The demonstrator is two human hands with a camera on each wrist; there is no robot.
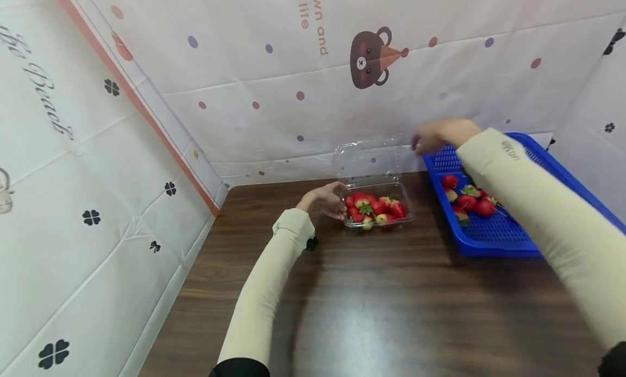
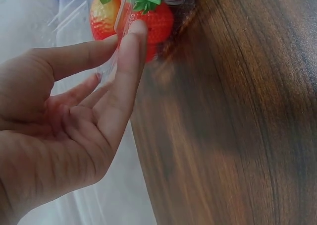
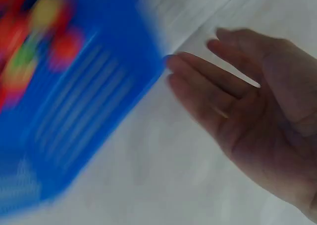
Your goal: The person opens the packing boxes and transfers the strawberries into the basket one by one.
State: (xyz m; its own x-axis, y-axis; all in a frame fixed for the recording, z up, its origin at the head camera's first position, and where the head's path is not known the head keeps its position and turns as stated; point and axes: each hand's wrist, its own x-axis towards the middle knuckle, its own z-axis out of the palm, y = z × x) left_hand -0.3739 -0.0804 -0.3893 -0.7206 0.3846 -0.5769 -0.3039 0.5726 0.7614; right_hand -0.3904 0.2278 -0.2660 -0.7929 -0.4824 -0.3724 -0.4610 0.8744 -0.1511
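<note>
A clear plastic clamshell box (image 1: 404, 190) full of strawberries (image 1: 379, 207) sits at the back of the table, its transparent lid (image 1: 367, 161) raised against the wall sheet. At the box's left end, my left hand (image 1: 326, 201) pinches the plastic edge between thumb and fingers, as the left wrist view shows close up. My right hand (image 1: 444, 136) is up over the far left corner of a blue basket (image 1: 494, 247). In the right wrist view that hand (image 3: 252, 103) holds nothing, its fingers loosely extended beside the basket rim. More strawberries (image 1: 468, 202) lie inside the basket, partly hidden by the right sleeve.
The dark wooden table (image 1: 371, 312) extends toward me in front of the box. A printed white sheet (image 1: 274, 56) covers the wall behind, and another sheet (image 1: 98, 165) stands along the left side. The basket stands right of the box.
</note>
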